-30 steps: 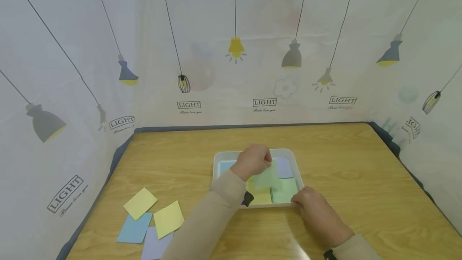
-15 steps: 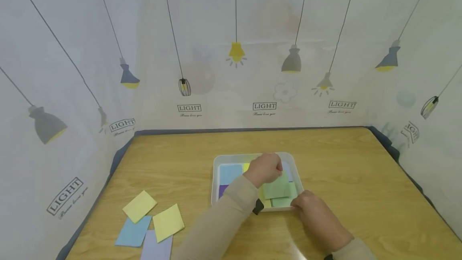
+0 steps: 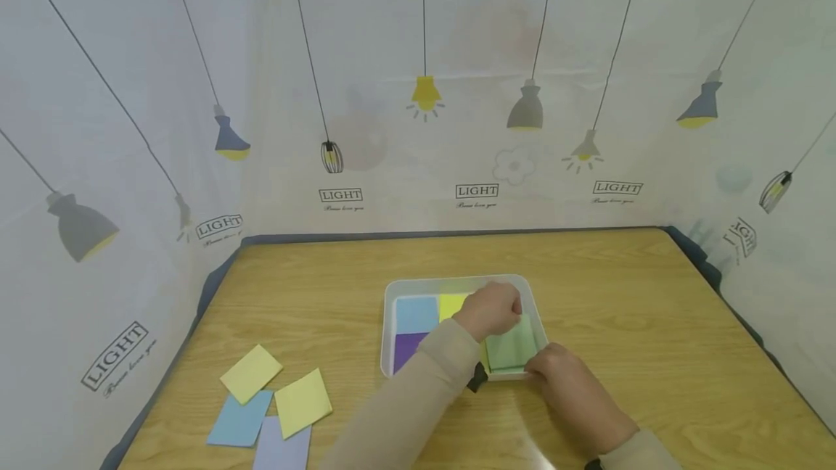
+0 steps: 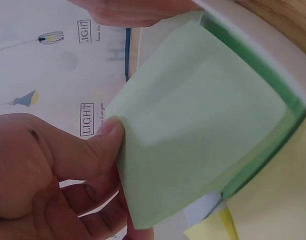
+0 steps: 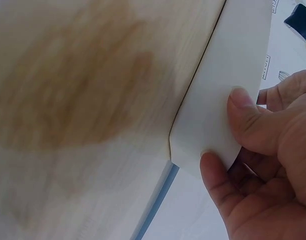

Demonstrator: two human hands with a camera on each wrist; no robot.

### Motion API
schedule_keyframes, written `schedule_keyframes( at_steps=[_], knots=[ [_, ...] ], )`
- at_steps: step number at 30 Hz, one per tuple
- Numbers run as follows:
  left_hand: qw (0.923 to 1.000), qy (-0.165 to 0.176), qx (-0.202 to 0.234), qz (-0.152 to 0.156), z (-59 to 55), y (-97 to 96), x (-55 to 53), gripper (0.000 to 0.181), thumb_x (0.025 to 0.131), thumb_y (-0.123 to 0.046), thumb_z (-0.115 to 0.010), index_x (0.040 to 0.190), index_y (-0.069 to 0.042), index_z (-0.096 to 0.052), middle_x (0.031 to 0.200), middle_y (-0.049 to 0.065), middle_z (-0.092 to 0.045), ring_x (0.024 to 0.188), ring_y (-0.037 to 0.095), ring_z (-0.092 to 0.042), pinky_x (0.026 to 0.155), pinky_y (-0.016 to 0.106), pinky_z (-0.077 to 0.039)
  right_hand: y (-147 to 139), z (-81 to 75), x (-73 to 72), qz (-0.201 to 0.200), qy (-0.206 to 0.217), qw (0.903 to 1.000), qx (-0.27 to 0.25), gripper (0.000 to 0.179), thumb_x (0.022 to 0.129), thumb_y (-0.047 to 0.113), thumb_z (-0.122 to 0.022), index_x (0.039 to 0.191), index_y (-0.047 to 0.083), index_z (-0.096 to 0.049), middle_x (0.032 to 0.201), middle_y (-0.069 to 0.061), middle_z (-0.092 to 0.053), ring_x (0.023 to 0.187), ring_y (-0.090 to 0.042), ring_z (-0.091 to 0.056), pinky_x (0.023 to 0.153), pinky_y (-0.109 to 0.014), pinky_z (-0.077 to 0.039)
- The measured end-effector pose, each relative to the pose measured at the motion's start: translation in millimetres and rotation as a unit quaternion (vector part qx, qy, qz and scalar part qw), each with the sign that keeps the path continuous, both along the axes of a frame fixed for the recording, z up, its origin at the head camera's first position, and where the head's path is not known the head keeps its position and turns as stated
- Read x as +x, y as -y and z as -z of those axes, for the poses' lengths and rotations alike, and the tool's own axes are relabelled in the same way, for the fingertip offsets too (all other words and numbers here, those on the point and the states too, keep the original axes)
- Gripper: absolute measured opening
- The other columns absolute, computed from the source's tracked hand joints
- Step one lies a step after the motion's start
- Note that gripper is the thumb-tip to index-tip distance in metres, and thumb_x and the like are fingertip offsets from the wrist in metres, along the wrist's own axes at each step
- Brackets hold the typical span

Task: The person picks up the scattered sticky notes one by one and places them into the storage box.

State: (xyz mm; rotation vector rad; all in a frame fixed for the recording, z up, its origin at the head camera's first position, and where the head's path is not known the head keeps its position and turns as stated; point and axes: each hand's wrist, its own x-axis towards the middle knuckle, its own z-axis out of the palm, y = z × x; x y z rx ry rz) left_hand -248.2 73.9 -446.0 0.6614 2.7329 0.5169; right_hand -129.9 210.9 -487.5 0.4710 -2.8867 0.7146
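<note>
In the head view my left hand (image 3: 491, 308) reaches over the right part of a white tray (image 3: 388, 318). Its thumb and fingers pinch one edge of a pale green paper note (image 4: 193, 125), as the left wrist view shows. The note's other side lies low over a green stack (image 4: 253, 172) in the tray's near right corner. Blue (image 3: 418, 315), yellow (image 3: 451, 304) and purple (image 3: 406, 348) notes lie elsewhere in the tray, partly covered by my left arm. My right hand (image 3: 575, 390) grips the tray's near right corner, thumb and fingers on its wall (image 5: 213, 100).
Left of the tray, loose notes lie on the wooden table (image 3: 313, 296): two yellow ones (image 3: 303, 402), a blue one (image 3: 240, 419) and a lilac one (image 3: 283, 444). A white sheet printed with lamps (image 3: 392, 216) encloses the table's back and sides.
My left hand has moved right and a little toward me with the green note, which now lies flatter over the green stack. The right hand has stayed on the tray corner.
</note>
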Motion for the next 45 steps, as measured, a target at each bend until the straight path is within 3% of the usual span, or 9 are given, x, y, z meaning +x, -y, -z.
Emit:
schedule_keyframes(
  at_steps=[8,18,25,31,45],
  knots=[
    [0.9998,0.017,-0.002,0.005,1.6,0.3,2.6,0.008,0.097,-0.018,-0.066,0.103,-0.017,-0.072,0.099,-0.008,-0.07,0.078,0.006,-0.058,0.07,0.023,-0.052,2.4,0.4,0.2,0.001,-0.011,0.9999,0.005,0.009,0.084,0.006,-0.078,0.079,0.013,-0.076,0.078,0.007,-0.062,0.078,-0.004,-0.054,0.069,-0.023,-0.052],
    [0.9988,0.037,-0.004,0.032,-3.9,7.5,-3.6,0.022,0.1,-0.017,-0.062,0.119,-0.016,-0.072,0.124,-0.003,-0.071,0.111,0.012,-0.065,0.092,0.026,-0.055,1.4,0.0,0.3,-0.003,-0.013,0.9998,0.013,0.008,0.084,0.005,-0.078,0.081,0.011,-0.076,0.08,0.006,-0.064,0.079,-0.004,-0.057,0.068,-0.023,-0.054],
    [0.9987,0.026,-0.012,0.043,1.6,1.4,-10.4,0.02,0.098,-0.015,-0.064,0.114,-0.015,-0.075,0.12,-0.004,-0.072,0.098,0.007,-0.064,0.087,0.022,-0.055,-0.7,-1.0,-0.5,-0.015,-0.019,0.9997,0.007,0.008,0.083,0.004,-0.078,0.081,0.011,-0.075,0.079,0.005,-0.063,0.078,-0.004,-0.055,0.068,-0.022,-0.053],
    [0.9992,0.024,-0.008,0.03,3.5,-3.3,-7.7,0.014,0.094,-0.015,-0.07,0.105,-0.014,-0.078,0.109,-0.004,-0.075,0.091,0.008,-0.065,0.077,0.02,-0.054,-2.4,1.8,-1.9,-0.027,-0.025,0.9993,0.01,0.008,0.083,0.005,-0.078,0.08,0.012,-0.076,0.078,0.007,-0.062,0.077,-0.004,-0.052,0.067,-0.021,-0.051],
    [0.9991,0.039,-0.013,0.014,19.3,-5.9,-6.9,0.019,0.101,-0.021,-0.061,0.11,-0.015,-0.075,0.112,-0.004,-0.073,0.085,0.007,-0.06,0.075,0.022,-0.053,-2.6,3.3,-1.2,-0.03,-0.039,0.9988,0.004,0.007,0.083,0.006,-0.079,0.081,0.012,-0.076,0.079,0.006,-0.063,0.077,-0.004,-0.053,0.066,-0.022,-0.051]
  ],
)
